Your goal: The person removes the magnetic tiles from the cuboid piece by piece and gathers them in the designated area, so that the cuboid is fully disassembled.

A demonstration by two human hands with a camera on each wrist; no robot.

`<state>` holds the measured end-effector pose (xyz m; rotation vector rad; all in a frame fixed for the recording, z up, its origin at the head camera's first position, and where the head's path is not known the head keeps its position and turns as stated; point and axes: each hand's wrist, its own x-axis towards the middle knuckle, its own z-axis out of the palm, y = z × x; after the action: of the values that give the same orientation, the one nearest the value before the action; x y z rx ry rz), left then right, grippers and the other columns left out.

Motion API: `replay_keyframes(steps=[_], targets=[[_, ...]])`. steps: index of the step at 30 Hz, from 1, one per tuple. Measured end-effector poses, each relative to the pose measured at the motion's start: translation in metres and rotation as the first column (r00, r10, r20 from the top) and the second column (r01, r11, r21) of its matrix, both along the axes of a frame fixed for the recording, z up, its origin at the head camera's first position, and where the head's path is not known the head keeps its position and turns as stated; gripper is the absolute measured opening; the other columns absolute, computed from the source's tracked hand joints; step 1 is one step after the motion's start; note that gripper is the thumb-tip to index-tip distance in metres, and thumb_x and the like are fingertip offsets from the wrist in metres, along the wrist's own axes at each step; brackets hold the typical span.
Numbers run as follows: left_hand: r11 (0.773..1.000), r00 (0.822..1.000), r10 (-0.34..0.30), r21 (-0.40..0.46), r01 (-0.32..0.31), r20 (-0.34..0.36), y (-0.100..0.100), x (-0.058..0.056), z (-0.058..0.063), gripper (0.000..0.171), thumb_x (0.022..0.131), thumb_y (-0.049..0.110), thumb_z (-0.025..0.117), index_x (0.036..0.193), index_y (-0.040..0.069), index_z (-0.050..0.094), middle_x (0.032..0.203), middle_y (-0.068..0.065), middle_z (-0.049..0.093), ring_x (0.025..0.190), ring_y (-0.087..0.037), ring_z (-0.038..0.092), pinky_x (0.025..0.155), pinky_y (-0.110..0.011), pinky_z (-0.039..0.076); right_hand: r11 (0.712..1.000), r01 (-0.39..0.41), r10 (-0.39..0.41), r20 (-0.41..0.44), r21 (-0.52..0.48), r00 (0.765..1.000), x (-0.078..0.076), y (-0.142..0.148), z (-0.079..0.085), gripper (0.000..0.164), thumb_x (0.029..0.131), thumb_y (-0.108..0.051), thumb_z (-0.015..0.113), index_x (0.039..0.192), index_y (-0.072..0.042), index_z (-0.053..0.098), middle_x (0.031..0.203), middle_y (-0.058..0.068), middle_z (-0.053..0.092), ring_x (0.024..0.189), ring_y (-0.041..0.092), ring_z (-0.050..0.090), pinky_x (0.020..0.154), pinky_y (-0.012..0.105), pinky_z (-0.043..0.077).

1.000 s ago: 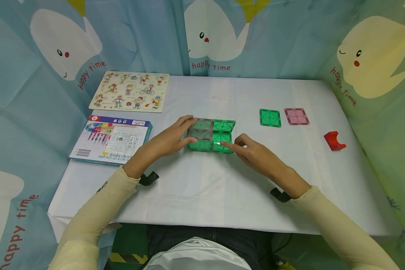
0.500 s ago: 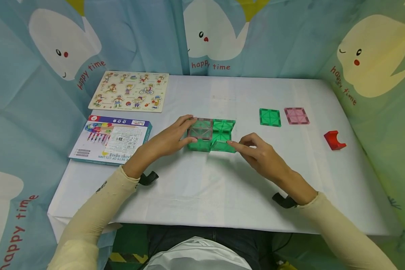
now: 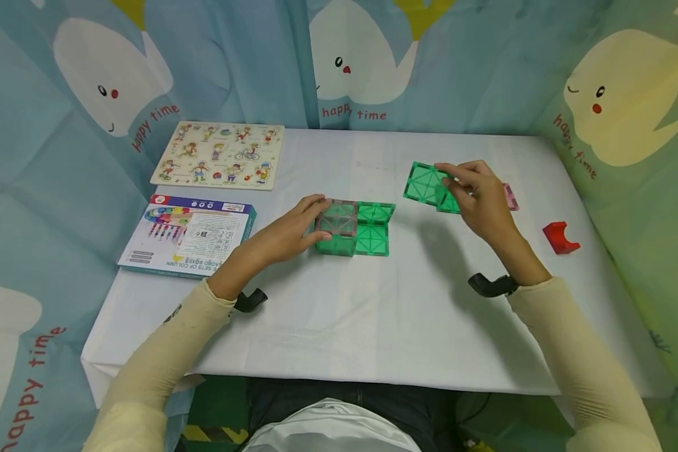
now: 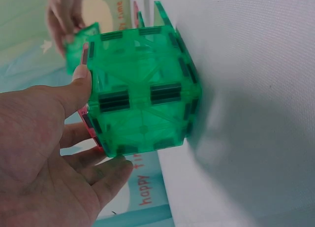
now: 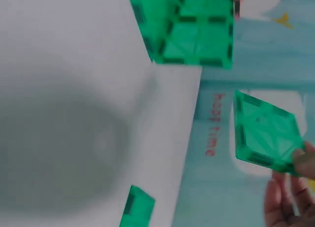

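My left hand [image 3: 285, 231] holds the left side of a cube of magnetic tiles, with a pink tile [image 3: 339, 220] on top and green sides [image 4: 140, 121]. Right of the cube a green square tile [image 3: 371, 242] lies flat on the table, and another green tile [image 3: 376, 212] stands tilted behind it. My right hand [image 3: 483, 198] pinches a loose green magnetic tile [image 3: 422, 182] by its edge, raised off the table. Partly hidden behind that hand are a green tile [image 3: 447, 203] and a pink tile [image 3: 511, 197] on the table.
A red piece with a curved notch [image 3: 559, 238] lies at the right. On the left are a printed box [image 3: 203, 232] and a picture puzzle board [image 3: 217, 157]. Patterned cloth [image 3: 248, 63] hangs around the white table [image 3: 328, 326].
My right hand has taken the front right green tile off the build and carried it up and to the right, near the loose tiles. The left hand stays on the cube.
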<state>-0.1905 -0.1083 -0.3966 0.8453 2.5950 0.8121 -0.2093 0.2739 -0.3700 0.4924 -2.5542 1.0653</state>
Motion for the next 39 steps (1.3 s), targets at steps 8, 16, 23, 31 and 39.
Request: replay_keyframes(steps=[8, 16, 23, 31, 39], targets=[[1.0, 1.0, 0.001, -0.003, -0.001, -0.01, 0.0, 0.0, 0.0, 0.076, 0.11, 0.041, 0.056, 0.17, 0.011, 0.02, 0.176, -0.013, 0.012, 0.162, -0.031, 0.022, 0.126, -0.05, 0.032, 0.993, -0.038, 0.007, 0.265, 0.112, 0.964, -0.05, 0.006, -0.023, 0.033, 0.11, -0.007, 0.057, 0.14, -0.007, 0.069, 0.121, 0.025, 0.054, 0.088, 0.02, 0.043, 0.065, 0.026, 0.036], [1.0, 1.0, 0.006, -0.006, -0.007, -0.01, 0.001, 0.0, 0.0, 0.076, 0.11, 0.042, 0.056, 0.17, 0.012, 0.021, 0.176, -0.012, 0.012, 0.162, -0.03, 0.022, 0.127, -0.05, 0.032, 0.979, -0.124, 0.038, 0.459, 0.16, 0.888, -0.083, 0.005, -0.033, 0.038, 0.113, -0.01, 0.05, 0.149, -0.006, 0.061, 0.15, 0.03, 0.053, 0.106, 0.04, 0.051, 0.08, 0.044, 0.04], [1.0, 1.0, 0.011, -0.009, -0.011, -0.005, 0.001, 0.0, -0.001, 0.076, 0.11, 0.042, 0.056, 0.17, 0.013, 0.021, 0.176, -0.01, 0.011, 0.162, -0.03, 0.022, 0.127, -0.05, 0.032, 0.965, -0.067, -0.074, 0.506, 0.255, 0.859, -0.097, 0.0, -0.053, 0.037, 0.112, -0.008, 0.049, 0.147, -0.005, 0.062, 0.145, 0.034, 0.052, 0.134, 0.048, 0.049, 0.108, 0.065, 0.041], [1.0, 1.0, 0.013, -0.005, -0.013, 0.003, 0.002, 0.0, -0.001, 0.076, 0.11, 0.044, 0.055, 0.17, 0.013, 0.021, 0.176, -0.009, 0.011, 0.162, -0.03, 0.022, 0.127, -0.05, 0.032, 0.924, 0.059, -0.196, 0.336, 0.378, 0.921, -0.087, -0.012, -0.059, 0.035, 0.112, -0.009, 0.05, 0.144, -0.008, 0.063, 0.135, 0.029, 0.051, 0.125, 0.049, 0.043, 0.101, 0.068, 0.025], [1.0, 1.0, 0.008, -0.009, -0.008, 0.004, 0.001, 0.0, 0.0, 0.076, 0.11, 0.043, 0.056, 0.17, 0.012, 0.02, 0.177, -0.011, 0.01, 0.162, -0.03, 0.02, 0.127, -0.05, 0.031, 0.938, -0.19, 0.124, 0.23, 0.29, 0.965, -0.05, -0.033, -0.04, 0.041, 0.117, -0.019, 0.039, 0.154, -0.007, 0.051, 0.127, 0.022, 0.059, 0.11, 0.034, 0.055, 0.095, 0.053, 0.046]])
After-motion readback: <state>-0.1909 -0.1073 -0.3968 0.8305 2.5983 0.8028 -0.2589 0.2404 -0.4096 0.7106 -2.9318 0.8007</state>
